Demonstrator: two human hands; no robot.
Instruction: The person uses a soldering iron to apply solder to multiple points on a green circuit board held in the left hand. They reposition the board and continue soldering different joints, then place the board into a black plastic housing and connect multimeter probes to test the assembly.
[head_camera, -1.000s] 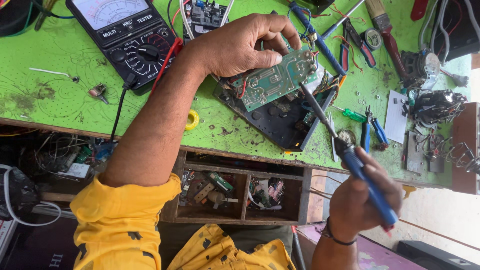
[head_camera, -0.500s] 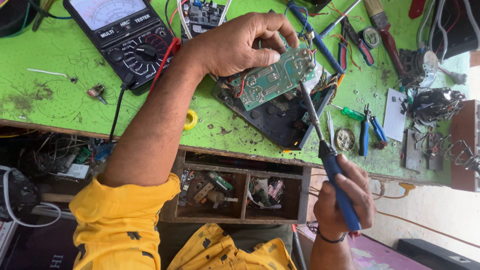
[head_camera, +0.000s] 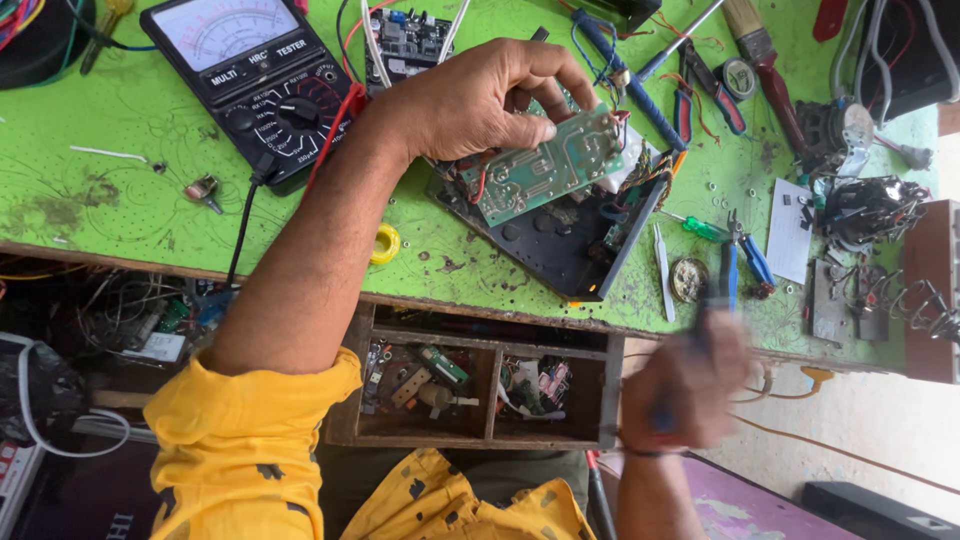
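Note:
My left hand (head_camera: 480, 100) grips a green circuit board (head_camera: 545, 165) by its upper edge and holds it tilted over an open black plastic case (head_camera: 570, 240) on the green workbench (head_camera: 110, 200). My right hand (head_camera: 685, 385) is blurred, below the bench's front edge, closed around a blue-handled soldering iron (head_camera: 705, 320) whose tip points up. The iron is away from the board. Coloured wires run from the board into the case.
A black analogue multimeter (head_camera: 260, 75) lies at the back left with a red lead. Pliers (head_camera: 745, 260), tweezers, a brush (head_camera: 760, 55) and screwdrivers are scattered on the right. A yellow solder roll (head_camera: 385, 243) sits near the edge. An open wooden drawer (head_camera: 480, 390) holds small parts.
My right hand has drawn the soldering iron back from the circuit board, down and towards me, below the bench edge. My left hand keeps the board in place.

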